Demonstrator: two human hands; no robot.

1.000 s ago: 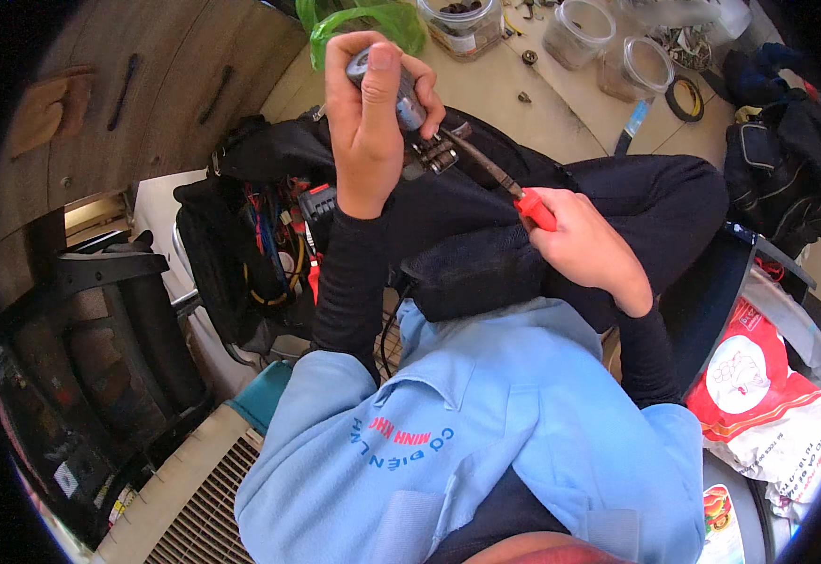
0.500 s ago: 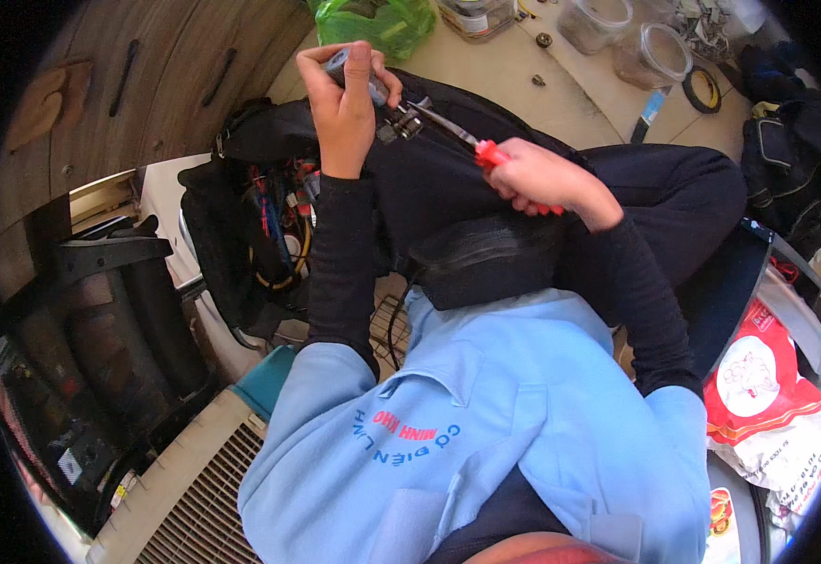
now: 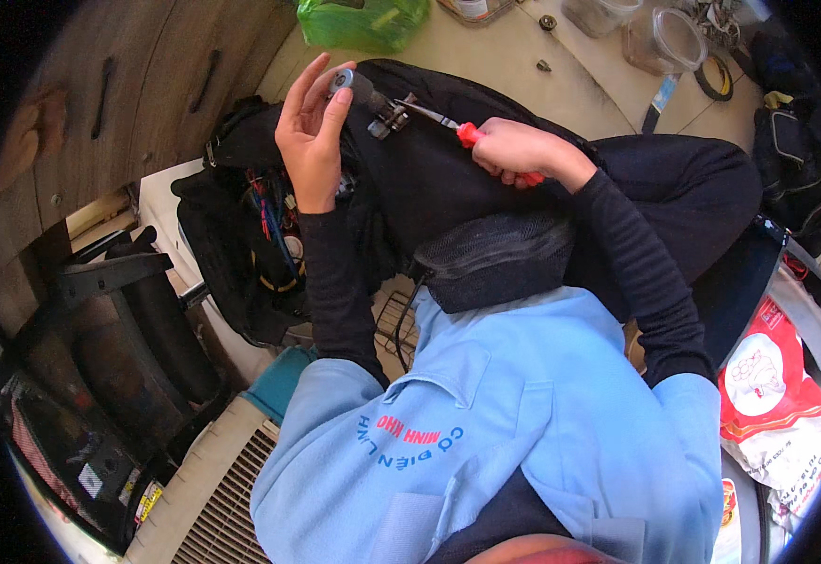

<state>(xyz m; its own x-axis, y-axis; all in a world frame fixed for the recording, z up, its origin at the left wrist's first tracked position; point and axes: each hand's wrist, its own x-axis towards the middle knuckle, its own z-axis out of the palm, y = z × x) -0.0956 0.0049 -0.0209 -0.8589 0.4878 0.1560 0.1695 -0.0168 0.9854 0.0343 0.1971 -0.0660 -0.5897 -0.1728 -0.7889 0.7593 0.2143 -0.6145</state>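
My left hand (image 3: 313, 139) is raised at the upper left, thumb and fingers around the end of a grey cylindrical part (image 3: 362, 90). Its near end has a pale round face. From its other end sticks a dark metal fitting (image 3: 389, 119), its details too small to make out. Closed around the red handles of a pair of pliers (image 3: 470, 134), my right hand (image 3: 519, 150) points their slim metal jaws left. The jaw tips are at the metal fitting; whether they grip it, I cannot tell. Both hands are above my black-trousered legs.
On the left lies an opened black bag (image 3: 274, 226) with coloured wires. A green plastic bag (image 3: 363, 23), clear tubs (image 3: 660, 42), a tape roll (image 3: 714, 77) and a blue-handled scraper (image 3: 661, 99) are on the tiled floor ahead. A red-and-white sack (image 3: 770, 376) lies at right.
Both hands have shifted slightly left with the cylinder and pliers. My left fingers have loosened and straightened, and the cylinder's round end now faces up more.
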